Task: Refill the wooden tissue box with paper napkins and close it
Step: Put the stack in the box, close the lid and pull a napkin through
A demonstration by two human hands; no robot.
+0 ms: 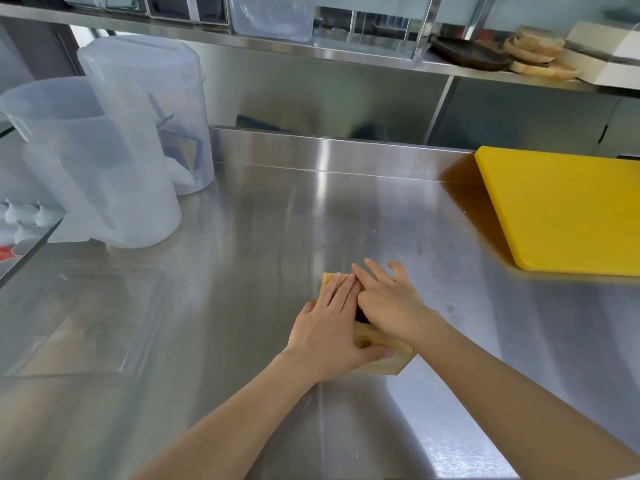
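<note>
A small wooden tissue box (381, 365) lies on the steel counter near the middle front, mostly covered by both hands. My left hand (329, 330) lies flat on its top, fingers stretched toward the far corner (330, 280), thumb along the near side. My right hand (388, 299) presses flat on the right part of the top, its fingers overlapping those of the left. A dark gap (362, 317) shows between the hands. No napkins are visible.
A yellow cutting board (561, 209) lies at the right. Translucent plastic jugs (93, 161) stand at the back left. A clear plastic tray (83, 317) sits at the left front. A steel shelf (311, 50) with containers and wooden plates hangs above.
</note>
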